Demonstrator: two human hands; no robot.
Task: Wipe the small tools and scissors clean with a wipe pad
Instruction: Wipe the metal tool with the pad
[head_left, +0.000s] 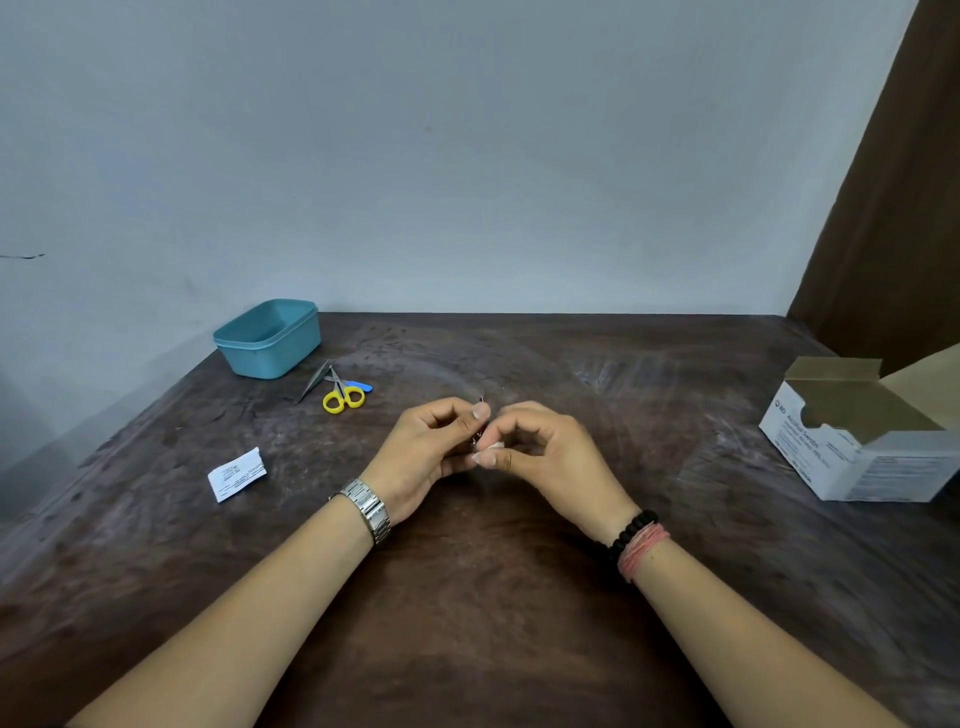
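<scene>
My left hand (431, 447) and my right hand (545, 452) meet above the middle of the table. The left hand pinches a small thin metal tool (481, 401), mostly hidden by the fingers. The right hand pinches a white wipe pad (493, 446) against that tool. Further back on the left lie yellow-handled scissors (343, 397), grey metal tweezers (313, 383) and a small blue tool (359, 385), close together on the table.
A teal plastic container (267, 338) stands at the back left. A torn white wipe wrapper (236, 474) lies left of my hands. An open white cardboard swab box (862, 436) sits at the right edge. The dark wooden table (519, 597) meets the wall behind.
</scene>
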